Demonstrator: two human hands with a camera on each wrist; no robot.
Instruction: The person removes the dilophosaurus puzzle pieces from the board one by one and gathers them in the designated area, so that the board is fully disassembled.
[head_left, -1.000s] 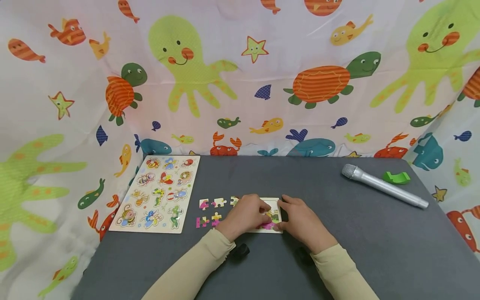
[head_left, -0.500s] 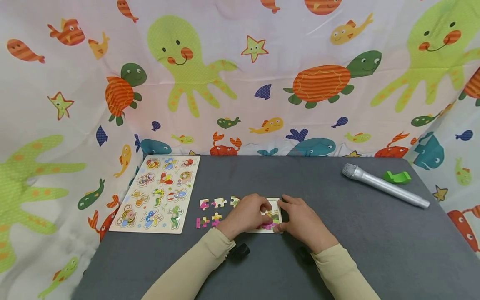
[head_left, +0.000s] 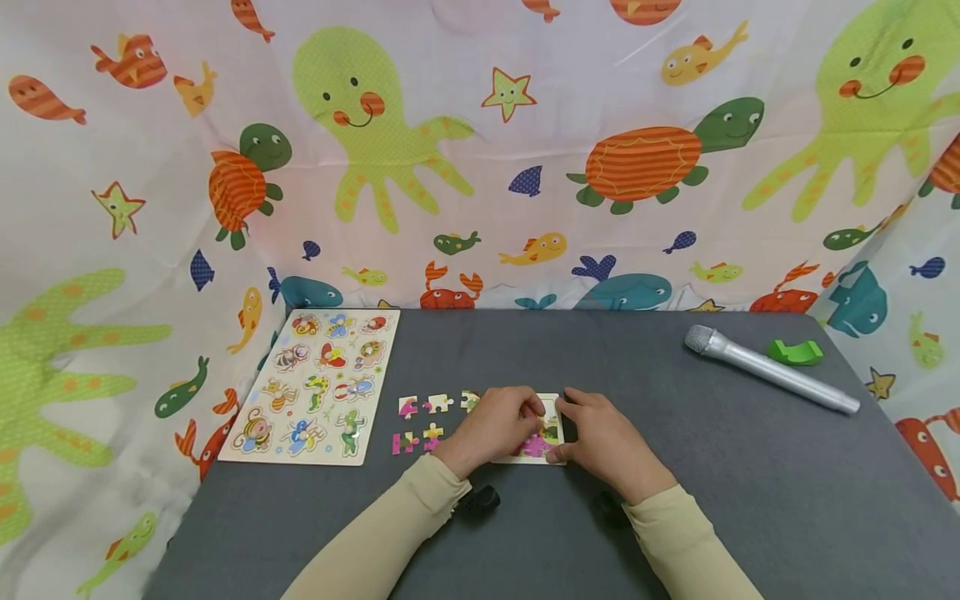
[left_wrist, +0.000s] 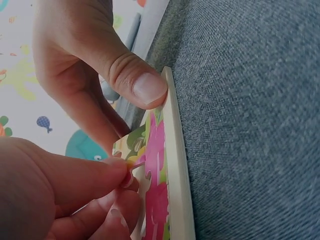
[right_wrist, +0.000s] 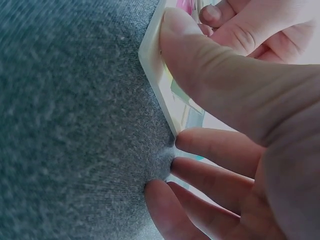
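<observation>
In the head view, my left hand (head_left: pixel 495 425) is over the left part of a small jigsaw tray (head_left: pixel 551 400) with a pale rim. Its thumb and forefinger pinch a small jigsaw piece (left_wrist: pixel 136 162), seen nearly edge-on in the left wrist view and partly covered by the fingertips. Pink and green picture parts (left_wrist: pixel 157 150) show in the tray just beyond it. My right hand (head_left: pixel 611 446) holds the tray's right side, thumb (right_wrist: pixel 182 30) on the near rim and forefinger by the far corner. The other right fingers spread beside the tray, close to the table.
Several loose jigsaw pieces (head_left: pixel 439 404) lie left of the tray, some partly behind my left hand. Farther left is an insect peg-puzzle board (head_left: pixel 315 387). A silver microphone (head_left: pixel 772 371) and a green curved block (head_left: pixel 795 353) lie at the right on the grey table (head_left: pixel 480 567).
The left fingertips have drawn slightly up and back, and more of the pink picture shows in the tray. My right hand keeps its place on the tray.
</observation>
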